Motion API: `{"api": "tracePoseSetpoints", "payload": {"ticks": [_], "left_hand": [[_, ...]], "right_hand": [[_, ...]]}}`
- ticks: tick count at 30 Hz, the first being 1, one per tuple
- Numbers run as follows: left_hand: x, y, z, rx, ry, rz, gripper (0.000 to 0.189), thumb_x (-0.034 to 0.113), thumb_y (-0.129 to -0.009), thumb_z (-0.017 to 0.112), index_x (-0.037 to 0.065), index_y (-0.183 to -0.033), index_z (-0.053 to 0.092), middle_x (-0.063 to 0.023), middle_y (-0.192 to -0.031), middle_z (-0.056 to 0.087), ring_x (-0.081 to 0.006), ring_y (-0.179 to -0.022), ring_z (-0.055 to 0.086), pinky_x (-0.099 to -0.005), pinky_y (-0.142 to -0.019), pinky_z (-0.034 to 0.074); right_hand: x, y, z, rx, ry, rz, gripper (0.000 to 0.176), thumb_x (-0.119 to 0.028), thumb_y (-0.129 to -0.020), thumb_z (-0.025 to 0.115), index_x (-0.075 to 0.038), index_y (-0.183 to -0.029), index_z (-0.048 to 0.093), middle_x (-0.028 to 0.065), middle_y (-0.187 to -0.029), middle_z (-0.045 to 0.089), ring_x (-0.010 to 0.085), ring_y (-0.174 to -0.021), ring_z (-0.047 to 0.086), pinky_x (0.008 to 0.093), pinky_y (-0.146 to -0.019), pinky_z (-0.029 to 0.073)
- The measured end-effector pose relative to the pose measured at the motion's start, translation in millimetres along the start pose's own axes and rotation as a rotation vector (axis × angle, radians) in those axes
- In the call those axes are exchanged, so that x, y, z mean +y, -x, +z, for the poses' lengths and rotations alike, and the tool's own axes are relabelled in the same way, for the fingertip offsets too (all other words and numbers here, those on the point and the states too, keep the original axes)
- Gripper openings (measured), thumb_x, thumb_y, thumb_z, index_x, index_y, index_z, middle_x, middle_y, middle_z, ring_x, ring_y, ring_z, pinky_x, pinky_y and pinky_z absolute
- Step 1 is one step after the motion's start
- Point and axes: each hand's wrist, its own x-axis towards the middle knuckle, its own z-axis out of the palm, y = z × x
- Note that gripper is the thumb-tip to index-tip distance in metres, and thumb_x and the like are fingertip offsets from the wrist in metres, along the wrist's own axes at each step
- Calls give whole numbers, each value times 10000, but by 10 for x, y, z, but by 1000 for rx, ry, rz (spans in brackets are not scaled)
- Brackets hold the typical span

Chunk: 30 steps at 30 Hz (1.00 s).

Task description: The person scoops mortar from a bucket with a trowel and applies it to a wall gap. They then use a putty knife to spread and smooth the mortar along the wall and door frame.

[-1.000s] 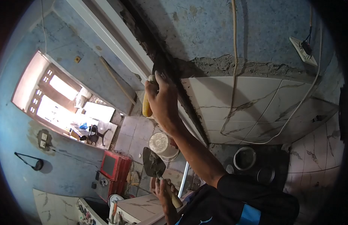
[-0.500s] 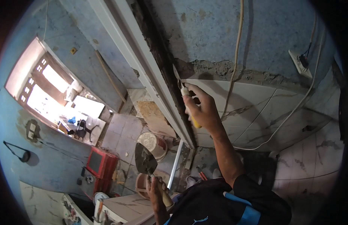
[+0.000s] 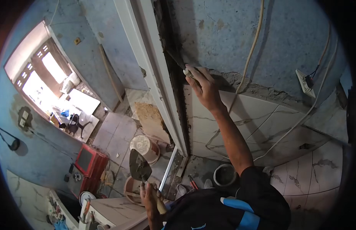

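Closest in: black sleeve [image 3: 262,188] with a blue patch, right arm reaching up and out from it.

Left hand [image 3: 148,196], low in view: grip closed on the wooden handle of a broad trowel [image 3: 140,165], blade angled up and away, grey mix smeared over its face.

Right hand [image 3: 206,91], higher: grip closed round the pale handle of a narrow blade tool [image 3: 177,58]. The blade lies across the dark gap [image 3: 172,79] between white door frame [image 3: 147,65] and wall (can't tell if the tip touches the frame side).

Beside that hand: marbled wall tiles [image 3: 239,111], rough grey mortar band [image 3: 258,90] along their top edge, blue wall [image 3: 224,30] above. Beige cable [image 3: 254,46] hangs over both.

Floor below: round tub [image 3: 225,175] near the sleeve; brown bowl [image 3: 131,188] just beyond the left hand; pale-topped bucket [image 3: 144,146] behind the trowel blade.

Farther: red case [image 3: 88,165] by the opposite wall, then a bright opening [image 3: 39,88] (washed out, detail poor).
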Motion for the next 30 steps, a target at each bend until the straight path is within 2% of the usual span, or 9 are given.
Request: {"api": "tracePoseSetpoints", "payload": {"ticks": [8, 13, 17, 21, 22, 23, 25, 26, 30], "left_hand": [[-20, 43, -57, -6, -20, 34, 269, 212, -911, 524, 76, -1092, 379, -76, -737, 536, -144, -447, 502, -274, -340, 422], [-47, 6, -74, -33, -42, 36, 272, 215, -915, 517, 65, -1098, 383, -76, -740, 533, -144, -445, 500, -273, -340, 419], [-18, 39, 13, -8, -64, 38, 265, 216, -914, 519, 64, -1092, 393, -73, -742, 531, -142, -444, 498, -274, -341, 418], [-5, 15, 7, -16, -76, 21, 259, 215, -911, 524, 68, -1086, 401, -70, -738, 532, -142, -445, 499, -273, -339, 409], [5, 14, 25, -17, -72, 24, 259, 215, -911, 524, 68, -1086, 401, -70, -738, 532, -142, -445, 499, -273, -339, 409], [27, 25, 55, -11, -96, 24, 261, 216, -910, 526, 72, -1091, 405, -68, -735, 533, -143, -444, 497, -271, -342, 407], [45, 34, 109, -11, -107, 40, 264, 216, -908, 529, 76, -1097, 409, -67, -733, 535, -143, -443, 496, -269, -346, 405], [38, 23, 120, 1, -112, 24, 270, 215, -905, 533, 79, -1105, 412, -65, -725, 533, -143, -442, 495, -270, -351, 407], [4, -31, 77, -40, -87, -18, 295, 214, -902, 544, 74, -1122, 409, -64, -692, 515, -158, -460, 504, -276, -370, 425]], "right_hand": [[4, 502, 103, -114, -59, 202, 314, -176, -912, 545, -36, -1192, 565, 114, -1036, 573, 270, -916, 603, 348, -713, 501], [34, 940, 225, -100, -119, 291, 301, -169, -906, 553, -33, -1174, 580, 135, -1154, 553, 289, -993, 590, 348, -802, 503], [40, 1249, 253, -148, -55, 344, 293, -170, -898, 566, -26, -1152, 593, 156, -1162, 549, 311, -1021, 577, 361, -824, 493], [-17, 1485, 164, -213, -121, 469, 310, -179, -912, 545, -19, -1177, 562, 165, -1092, 569, 324, -968, 586, 365, -801, 489], [-17, 1487, 175, -111, -138, 365, 320, -190, -936, 514, -10, -1199, 536, 132, -985, 586, 247, -831, 610, 326, -668, 507], [-46, 1504, 152, -112, -137, 359, 320, -190, -936, 514, -10, -1199, 536, 132, -985, 586, 247, -831, 610, 326, -668, 507], [-253, 1321, 6, -120, -657, 860, 338, -203, -951, 493, 7, -1215, 514, 79, -888, 573, 137, -700, 568, 266, -546, 473], [-319, 1173, -25, -64, -839, 873, 357, -200, -954, 488, 17, -1237, 484, 43, -851, 556, 69, -634, 505, 218, -477, 420], [-583, 357, -199, 30, -1042, 671, 345, -213, -953, 488, 10, -1217, 494, 49, -809, 546, 73, -581, 498, 208, -470, 414]]}}
